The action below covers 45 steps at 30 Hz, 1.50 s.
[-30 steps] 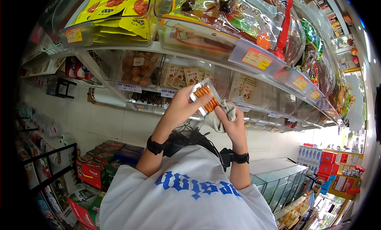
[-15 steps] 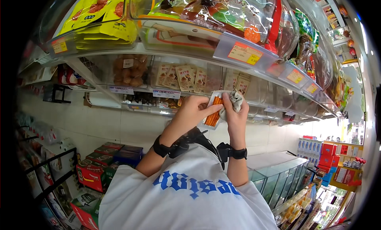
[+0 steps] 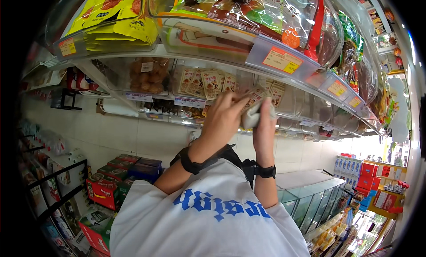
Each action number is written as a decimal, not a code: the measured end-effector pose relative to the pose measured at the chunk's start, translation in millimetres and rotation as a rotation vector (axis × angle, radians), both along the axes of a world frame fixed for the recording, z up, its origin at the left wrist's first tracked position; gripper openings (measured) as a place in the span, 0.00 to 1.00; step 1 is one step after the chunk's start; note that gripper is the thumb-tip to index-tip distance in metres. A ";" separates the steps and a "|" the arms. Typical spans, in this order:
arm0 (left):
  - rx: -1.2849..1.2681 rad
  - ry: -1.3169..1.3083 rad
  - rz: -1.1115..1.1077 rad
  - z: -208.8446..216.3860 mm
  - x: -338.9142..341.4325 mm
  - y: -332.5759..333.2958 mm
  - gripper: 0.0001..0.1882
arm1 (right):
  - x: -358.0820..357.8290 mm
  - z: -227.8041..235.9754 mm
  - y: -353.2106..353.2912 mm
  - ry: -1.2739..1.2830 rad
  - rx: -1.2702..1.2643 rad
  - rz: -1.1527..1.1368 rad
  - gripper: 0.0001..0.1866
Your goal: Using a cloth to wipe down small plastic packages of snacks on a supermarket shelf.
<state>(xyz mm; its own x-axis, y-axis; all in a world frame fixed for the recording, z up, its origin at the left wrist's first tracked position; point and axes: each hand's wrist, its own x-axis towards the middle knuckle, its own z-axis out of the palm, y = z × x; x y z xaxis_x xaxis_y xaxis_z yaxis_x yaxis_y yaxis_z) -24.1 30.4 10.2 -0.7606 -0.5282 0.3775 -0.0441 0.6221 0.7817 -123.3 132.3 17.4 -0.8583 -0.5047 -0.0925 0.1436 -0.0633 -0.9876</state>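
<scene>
Lying at the upper left, yellow bags (image 3: 122,33) fill one end of the shelf (image 3: 191,56). Lower and further right, pale packs (image 3: 205,83) overlap in a row. Next comes the left hand (image 3: 223,119), its bunched fingertips pinching the near left side of a packet (image 3: 256,96). That packet is held up between the hands, printed face showing, its long axis apparently slanting up to the right, toward the shelf; fingers hide its near end from me. Just below it sits a bunched grey cloth (image 3: 251,117), which the right hand (image 3: 265,127) clasps, thumb uppermost.
</scene>
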 end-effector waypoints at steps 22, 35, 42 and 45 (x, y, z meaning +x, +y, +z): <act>0.088 -0.020 0.240 -70.7 2.4 -80.0 0.16 | -9.0 -46.0 -70.0 0.670 0.223 0.251 0.15; -0.169 -0.868 -0.254 -94.0 -17.4 -101.0 0.22 | -1.2 -39.0 -42.1 0.830 0.281 0.368 0.17; -0.072 -1.028 -0.234 -120.4 -39.5 -103.9 0.33 | -6.7 -23.4 14.1 0.213 -0.078 0.385 0.16; -0.146 -0.977 -0.202 -150.2 -39.2 -120.4 0.34 | -21.2 -11.2 28.4 0.045 -0.106 0.381 0.19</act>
<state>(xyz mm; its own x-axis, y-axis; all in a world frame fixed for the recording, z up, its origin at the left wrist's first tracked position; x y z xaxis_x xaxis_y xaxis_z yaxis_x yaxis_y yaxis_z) -63.3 -90.0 -140.0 -0.8416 -0.3533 -0.4084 -0.5076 0.7757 0.3749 -144.5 160.7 6.1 -0.6096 -0.7926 0.0104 0.1337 -0.1157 -0.9842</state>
